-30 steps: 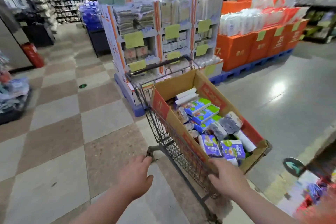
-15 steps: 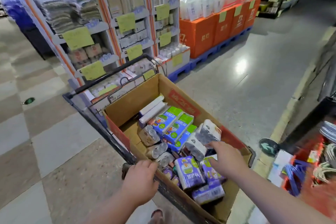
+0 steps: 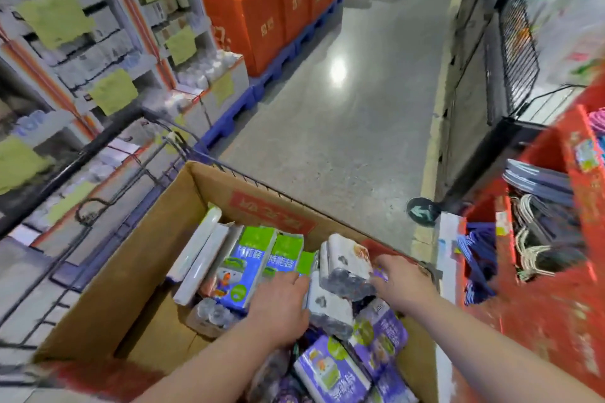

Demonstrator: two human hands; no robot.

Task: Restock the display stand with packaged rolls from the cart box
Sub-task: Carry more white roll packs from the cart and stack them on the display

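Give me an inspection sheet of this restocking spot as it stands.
Surface: cardboard box sits in a wire cart on a grey floor.
Job's things: roll pack lies on top in the box; display stand beyond the cart, left.
Clutter: blue-green packs, purple packs and white flat boxes in the box.
Grippers: right hand grips the roll pack's end; left hand rests on the packs, grip unclear.
Cables: nothing seen.
Surroundings: orange cartons on a blue pallet; red bin with hangers, right.
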